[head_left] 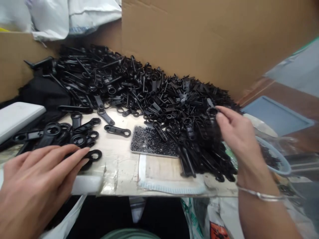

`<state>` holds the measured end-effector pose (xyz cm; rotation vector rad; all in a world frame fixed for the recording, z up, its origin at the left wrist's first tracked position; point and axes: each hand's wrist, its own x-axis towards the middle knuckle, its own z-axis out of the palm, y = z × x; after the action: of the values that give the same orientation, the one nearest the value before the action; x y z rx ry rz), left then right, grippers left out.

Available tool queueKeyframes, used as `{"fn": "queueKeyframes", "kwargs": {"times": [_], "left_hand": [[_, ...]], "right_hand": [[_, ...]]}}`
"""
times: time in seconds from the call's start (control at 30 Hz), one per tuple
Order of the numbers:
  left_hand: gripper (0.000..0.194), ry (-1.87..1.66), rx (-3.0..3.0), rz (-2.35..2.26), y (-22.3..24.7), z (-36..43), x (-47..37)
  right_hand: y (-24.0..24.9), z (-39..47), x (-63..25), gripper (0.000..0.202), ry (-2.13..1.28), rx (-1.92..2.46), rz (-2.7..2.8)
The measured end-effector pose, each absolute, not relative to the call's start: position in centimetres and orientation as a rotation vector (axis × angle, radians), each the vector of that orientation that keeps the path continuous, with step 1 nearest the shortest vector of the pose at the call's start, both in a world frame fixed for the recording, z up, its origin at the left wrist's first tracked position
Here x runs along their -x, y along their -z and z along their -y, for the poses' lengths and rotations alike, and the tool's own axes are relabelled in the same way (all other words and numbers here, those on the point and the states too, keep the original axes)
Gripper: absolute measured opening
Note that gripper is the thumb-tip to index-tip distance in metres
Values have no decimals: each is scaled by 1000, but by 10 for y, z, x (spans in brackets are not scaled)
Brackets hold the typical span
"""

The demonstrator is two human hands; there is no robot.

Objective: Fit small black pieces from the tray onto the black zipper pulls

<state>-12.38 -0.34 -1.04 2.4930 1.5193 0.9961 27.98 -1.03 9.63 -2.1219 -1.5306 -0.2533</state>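
Note:
A large heap of black plastic parts [149, 83] with ringed ends lies along the back of the table. At its right side my right hand [236, 132] has thumb and forefinger closed on a black part [211, 111]. My left hand [47, 176] rests over a smaller group of black parts [52, 131] at the left, its fingertips beside a ringed end; what is under the fingers is hidden. Between the hands, a shallow tray of tiny dark pieces [152, 142] touches the heap. One loose black part [117, 130] lies left of the tray.
Cardboard [211, 39] stands behind the heap. A white box [20, 118] is at the far left. To the right are a blue tray [279, 114] and a light blue bowl [285, 166] holding dark pieces. The table's front edge [119, 191] runs below.

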Motion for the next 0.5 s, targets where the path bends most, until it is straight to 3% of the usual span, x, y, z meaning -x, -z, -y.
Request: {"fn": "queueKeyframes", "kwargs": {"times": [0.13,0.23,0.5], "left_hand": [[31,-780,-2824,-1726,6,-4,124],[29,-749,-2780,-1758,7,-9,119],[29,-647,-2849,-1791,7,-16,117]], "right_hand": [[-96,-6,-306,54,261,2319,1726],[-84,-9,-318,48,274,2331,1775],[-72,-4,-282,37,561,2113,1750]]}}
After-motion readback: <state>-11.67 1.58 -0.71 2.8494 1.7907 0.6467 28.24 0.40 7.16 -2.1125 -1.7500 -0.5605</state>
